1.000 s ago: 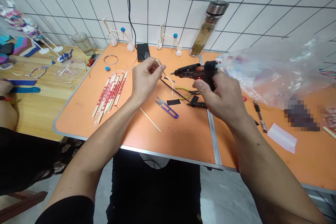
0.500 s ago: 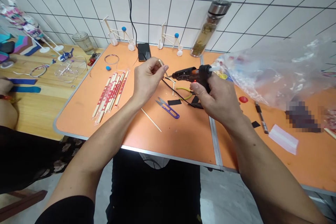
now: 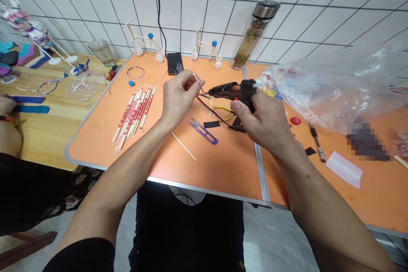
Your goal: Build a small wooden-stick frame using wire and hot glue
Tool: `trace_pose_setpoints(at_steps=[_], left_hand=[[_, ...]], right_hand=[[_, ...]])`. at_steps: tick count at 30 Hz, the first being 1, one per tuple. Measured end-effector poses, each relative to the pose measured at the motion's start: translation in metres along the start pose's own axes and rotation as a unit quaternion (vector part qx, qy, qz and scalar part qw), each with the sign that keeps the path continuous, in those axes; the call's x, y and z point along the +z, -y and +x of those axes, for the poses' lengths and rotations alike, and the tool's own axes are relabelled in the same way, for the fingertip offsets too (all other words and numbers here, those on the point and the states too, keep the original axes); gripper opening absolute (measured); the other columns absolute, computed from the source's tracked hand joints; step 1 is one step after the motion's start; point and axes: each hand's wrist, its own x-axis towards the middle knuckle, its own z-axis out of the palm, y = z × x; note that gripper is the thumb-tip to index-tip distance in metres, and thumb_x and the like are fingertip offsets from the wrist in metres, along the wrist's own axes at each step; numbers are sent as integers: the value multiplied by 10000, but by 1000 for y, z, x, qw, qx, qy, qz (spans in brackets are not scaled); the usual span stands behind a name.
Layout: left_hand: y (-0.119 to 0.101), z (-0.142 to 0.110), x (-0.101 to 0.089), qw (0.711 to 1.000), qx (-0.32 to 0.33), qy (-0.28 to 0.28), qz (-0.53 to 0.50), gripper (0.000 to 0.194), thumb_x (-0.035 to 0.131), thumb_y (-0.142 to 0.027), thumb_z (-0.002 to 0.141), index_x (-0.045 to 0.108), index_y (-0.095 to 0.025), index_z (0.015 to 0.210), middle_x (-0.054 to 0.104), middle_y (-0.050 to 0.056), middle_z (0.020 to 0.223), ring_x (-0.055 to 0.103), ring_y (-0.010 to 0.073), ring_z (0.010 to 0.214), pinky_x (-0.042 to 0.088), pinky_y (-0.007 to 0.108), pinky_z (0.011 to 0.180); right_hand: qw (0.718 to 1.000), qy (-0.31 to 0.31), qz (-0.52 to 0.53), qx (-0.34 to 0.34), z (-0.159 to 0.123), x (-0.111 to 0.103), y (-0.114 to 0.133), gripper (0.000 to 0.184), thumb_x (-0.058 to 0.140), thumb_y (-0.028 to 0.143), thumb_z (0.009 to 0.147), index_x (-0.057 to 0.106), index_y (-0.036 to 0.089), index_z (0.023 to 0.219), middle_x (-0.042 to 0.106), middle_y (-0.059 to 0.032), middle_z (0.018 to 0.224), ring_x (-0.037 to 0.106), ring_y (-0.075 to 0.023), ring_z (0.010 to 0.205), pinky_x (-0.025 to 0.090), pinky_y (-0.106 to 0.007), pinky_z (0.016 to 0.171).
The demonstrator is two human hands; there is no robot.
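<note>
My left hand pinches a thin wooden stick above the orange table. My right hand grips a black hot glue gun with a red light lit on its body. The gun's nozzle points left and nearly touches the stick near my left fingertips. A black cord runs from the gun down across the table.
Purple snips, a loose stick, wrapped chopsticks, a phone, two stick bicycle models, a glass bottle and a clear plastic bag are on the table. Another person's arm rests at the left.
The glue gun has moved left toward the stick, and its nozzle is now close to my left fingertips. My left hand has barely shifted.
</note>
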Motion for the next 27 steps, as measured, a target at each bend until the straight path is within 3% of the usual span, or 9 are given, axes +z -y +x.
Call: trace_pose_setpoints(at_steps=[27], left_hand=[[-4, 0, 1, 1000, -22, 3, 13, 368, 894, -480, 1032, 677, -261, 831, 660, -29, 725, 696, 142, 711, 540, 277, 626]], right_hand=[[1000, -2, 4, 1, 1, -1, 3, 620, 479, 786, 1166, 775, 248, 1255, 828, -135, 995, 794, -375, 915, 606, -482, 756]])
